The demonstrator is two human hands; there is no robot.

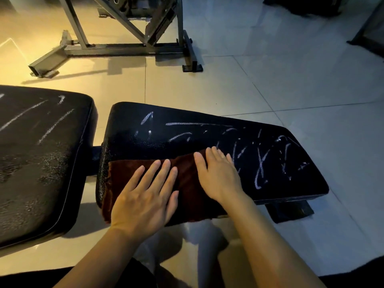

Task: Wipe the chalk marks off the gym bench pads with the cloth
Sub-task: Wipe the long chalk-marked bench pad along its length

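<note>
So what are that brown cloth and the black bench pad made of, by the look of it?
The brown cloth looks like soft, matte microfibre or terry: its surface is fuzzy and it drapes over the edge. The black bench pad looks like padded vinyl or faux leather: glossy, pebble-grained, with rounded edges.

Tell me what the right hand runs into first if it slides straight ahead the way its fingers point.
The right hand lies flat on the brown cloth, fingers pointing up and slightly left. Just past its fingertips lies bare black pad, then, probably, the long chalk streak near the far edge.
</note>
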